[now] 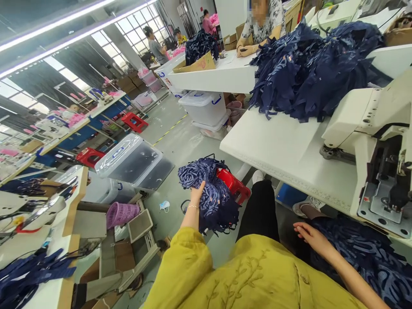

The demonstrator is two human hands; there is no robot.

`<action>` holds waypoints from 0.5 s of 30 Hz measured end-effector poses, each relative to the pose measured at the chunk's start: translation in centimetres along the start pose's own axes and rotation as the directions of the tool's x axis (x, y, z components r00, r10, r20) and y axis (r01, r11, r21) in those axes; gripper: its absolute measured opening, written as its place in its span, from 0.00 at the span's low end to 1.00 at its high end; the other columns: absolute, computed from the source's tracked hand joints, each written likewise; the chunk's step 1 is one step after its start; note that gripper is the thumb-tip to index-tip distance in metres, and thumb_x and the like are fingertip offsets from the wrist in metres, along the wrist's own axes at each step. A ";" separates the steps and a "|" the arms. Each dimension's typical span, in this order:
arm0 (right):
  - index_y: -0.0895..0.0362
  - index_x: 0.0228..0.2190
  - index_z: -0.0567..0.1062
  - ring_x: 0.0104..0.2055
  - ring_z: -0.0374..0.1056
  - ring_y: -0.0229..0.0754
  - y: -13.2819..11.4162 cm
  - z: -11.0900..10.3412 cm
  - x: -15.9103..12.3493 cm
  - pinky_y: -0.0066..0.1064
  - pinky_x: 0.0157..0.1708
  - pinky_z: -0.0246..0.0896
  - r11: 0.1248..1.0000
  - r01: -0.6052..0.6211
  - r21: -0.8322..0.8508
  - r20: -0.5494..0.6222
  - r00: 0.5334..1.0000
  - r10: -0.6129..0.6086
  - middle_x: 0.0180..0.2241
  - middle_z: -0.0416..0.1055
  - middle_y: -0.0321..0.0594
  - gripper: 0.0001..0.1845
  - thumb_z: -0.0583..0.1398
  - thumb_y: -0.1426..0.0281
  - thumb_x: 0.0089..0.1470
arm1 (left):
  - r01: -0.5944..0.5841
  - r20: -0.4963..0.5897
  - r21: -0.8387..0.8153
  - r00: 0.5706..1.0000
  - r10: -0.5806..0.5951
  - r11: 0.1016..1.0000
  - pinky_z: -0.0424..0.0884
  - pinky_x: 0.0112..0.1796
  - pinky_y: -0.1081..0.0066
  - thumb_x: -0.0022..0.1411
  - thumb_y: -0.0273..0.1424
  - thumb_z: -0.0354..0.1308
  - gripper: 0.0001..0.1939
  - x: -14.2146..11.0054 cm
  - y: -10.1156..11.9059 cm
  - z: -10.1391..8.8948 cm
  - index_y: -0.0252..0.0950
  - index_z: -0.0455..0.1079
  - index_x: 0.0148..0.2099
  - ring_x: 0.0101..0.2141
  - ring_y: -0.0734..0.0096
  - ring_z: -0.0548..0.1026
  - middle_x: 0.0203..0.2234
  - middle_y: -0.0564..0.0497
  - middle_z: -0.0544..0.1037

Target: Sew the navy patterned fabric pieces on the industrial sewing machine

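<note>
My left hand (196,195), with a bracelet at the wrist, grips the left side of a thick bundle of navy patterned fabric pieces (217,193). The thumb lies over the cloth and the other fingers are mostly hidden. The bundle partly covers a red plastic stool (233,186); whether it rests on it I cannot tell. At the lower right a bare arm without a yellow sleeve reaches in, its hand (305,234) loosely curled. It seems to belong to a person seated beside me, with navy pieces (367,262) over the lap. No right hand of mine shows.
A white table (273,139) bears a big navy fabric heap (309,73) and a sewing machine (383,124). Behind it sits another person (264,25). Lidded plastic boxes (128,156), a purple basket (122,214) and a face mask (165,206) lie on the floor side.
</note>
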State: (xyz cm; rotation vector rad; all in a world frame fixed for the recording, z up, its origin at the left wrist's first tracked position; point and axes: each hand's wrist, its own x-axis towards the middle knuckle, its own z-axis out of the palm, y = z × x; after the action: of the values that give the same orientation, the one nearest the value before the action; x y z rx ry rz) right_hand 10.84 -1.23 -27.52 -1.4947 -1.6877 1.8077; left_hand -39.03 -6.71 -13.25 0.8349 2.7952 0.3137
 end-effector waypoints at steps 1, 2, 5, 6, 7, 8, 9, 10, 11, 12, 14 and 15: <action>0.54 0.36 0.76 0.35 0.76 0.50 0.2 0.0 0.1 0.38 0.33 0.70 1.000 -0.010 -0.007 0.001 1.000 0.010 0.36 0.79 0.47 0.25 0.56 0.49 0.45 | 0.038 -0.003 0.012 0.999 -0.038 0.999 0.72 0.45 0.56 0.66 0.39 0.55 0.20 0.3 0.6 0.9 0.34 0.65 0.56 0.46 0.62 0.73 0.50 0.44 0.71; 0.54 0.37 0.76 0.35 0.76 0.49 0.4 0.1 0.2 0.38 0.34 0.70 1.000 -0.020 -0.014 0.009 1.000 0.021 0.37 0.79 0.47 0.25 0.56 0.49 0.46 | 0.077 -0.009 0.027 0.997 -0.076 0.997 0.72 0.46 0.55 0.65 0.40 0.55 0.21 0.7 1.1 1.6 0.34 0.64 0.56 0.47 0.61 0.72 0.51 0.43 0.70; 0.56 0.41 0.75 0.38 0.75 0.49 0.7 0.2 0.5 0.36 0.34 0.70 0.998 -0.043 -0.036 0.045 0.998 0.045 0.42 0.77 0.50 0.28 0.55 0.49 0.48 | 0.150 -0.013 0.070 0.989 -0.149 0.986 0.70 0.48 0.53 0.65 0.40 0.56 0.22 1.7 2.3 3.4 0.34 0.63 0.57 0.50 0.58 0.71 0.53 0.42 0.68; 0.56 0.42 0.75 0.39 0.75 0.48 0.7 0.4 0.6 0.35 0.34 0.70 0.998 -0.042 -0.044 0.057 0.997 0.045 0.43 0.77 0.50 0.28 0.55 0.49 0.49 | 0.162 -0.009 0.083 0.987 -0.162 0.983 0.70 0.49 0.53 0.65 0.39 0.56 0.22 1.9 2.5 3.8 0.34 0.63 0.57 0.50 0.58 0.70 0.54 0.42 0.68; 0.56 0.43 0.74 0.39 0.75 0.48 0.6 0.5 0.6 0.35 0.35 0.70 0.998 -0.037 -0.053 0.062 0.997 0.041 0.43 0.77 0.50 0.27 0.55 0.50 0.50 | 0.173 -0.002 0.096 0.985 -0.173 0.980 0.70 0.49 0.53 0.65 0.39 0.56 0.22 2.1 2.6 4.1 0.34 0.63 0.57 0.50 0.58 0.70 0.54 0.42 0.68; 0.56 0.43 0.74 0.39 0.75 0.48 0.5 0.6 0.7 0.36 0.36 0.70 0.998 -0.030 -0.061 0.063 0.997 0.034 0.43 0.77 0.50 0.27 0.55 0.50 0.50 | 0.180 0.007 0.109 0.983 -0.182 0.978 0.70 0.48 0.53 0.65 0.39 0.56 0.22 2.3 2.6 4.3 0.34 0.64 0.57 0.50 0.58 0.71 0.53 0.42 0.68; 0.56 0.42 0.74 0.39 0.75 0.49 0.3 0.7 0.6 0.37 0.37 0.71 0.998 -0.017 -0.067 0.060 0.998 0.021 0.43 0.77 0.50 0.26 0.54 0.50 0.51 | 0.185 0.017 0.121 0.982 -0.188 0.975 0.70 0.48 0.54 0.65 0.38 0.56 0.21 2.4 2.6 4.3 0.34 0.64 0.57 0.49 0.59 0.71 0.53 0.42 0.69; 0.55 0.42 0.74 0.39 0.76 0.49 0.0 0.8 0.5 0.38 0.38 0.71 0.997 0.005 -0.073 0.056 0.998 0.000 0.43 0.77 0.49 0.26 0.54 0.50 0.51 | 0.187 0.027 0.134 0.981 -0.192 0.973 0.71 0.48 0.54 0.65 0.38 0.56 0.21 2.5 2.6 4.2 0.34 0.64 0.56 0.49 0.59 0.71 0.52 0.43 0.69; 0.55 0.42 0.74 0.39 0.76 0.49 -0.3 0.6 0.4 0.39 0.39 0.71 0.996 0.035 -0.086 0.045 0.999 -0.031 0.42 0.78 0.49 0.26 0.53 0.50 0.51 | 0.185 0.036 0.148 0.981 -0.192 0.972 0.71 0.47 0.54 0.65 0.38 0.56 0.21 2.7 2.6 4.0 0.34 0.64 0.56 0.49 0.60 0.71 0.52 0.43 0.69; 0.54 0.41 0.75 0.39 0.76 0.50 -0.6 0.3 0.1 0.40 0.40 0.70 0.991 0.073 -0.112 0.023 0.997 -0.071 0.41 0.78 0.48 0.25 0.52 0.50 0.52 | 0.180 0.044 0.161 0.981 -0.189 0.970 0.71 0.47 0.54 0.65 0.38 0.56 0.20 2.8 2.6 3.6 0.34 0.64 0.56 0.48 0.60 0.71 0.52 0.43 0.69; 0.54 0.38 0.75 0.40 0.75 0.52 -1.0 -0.9 -0.5 0.42 0.43 0.69 0.966 0.160 -0.205 -0.053 0.983 -0.174 0.40 0.78 0.48 0.24 0.51 0.50 0.52 | 0.154 0.062 0.190 0.984 -0.168 0.970 0.71 0.48 0.54 0.65 0.38 0.56 0.20 3.0 2.7 2.5 0.34 0.64 0.56 0.49 0.60 0.71 0.52 0.43 0.69; 0.54 0.37 0.75 0.41 0.75 0.52 -1.1 -1.8 -0.9 0.43 0.45 0.68 0.941 0.204 -0.271 -0.105 0.965 -0.239 0.40 0.78 0.48 0.24 0.51 0.51 0.53 | 0.137 0.071 0.204 0.985 -0.154 0.969 0.70 0.48 0.54 0.65 0.38 0.56 0.21 3.1 2.9 1.8 0.34 0.64 0.56 0.49 0.59 0.71 0.52 0.43 0.69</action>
State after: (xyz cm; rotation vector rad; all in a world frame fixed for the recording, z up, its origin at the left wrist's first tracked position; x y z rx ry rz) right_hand 12.15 -0.57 -25.80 -1.4176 -1.9914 1.3813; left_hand -39.62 -2.38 -14.62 0.6588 2.8181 -0.0263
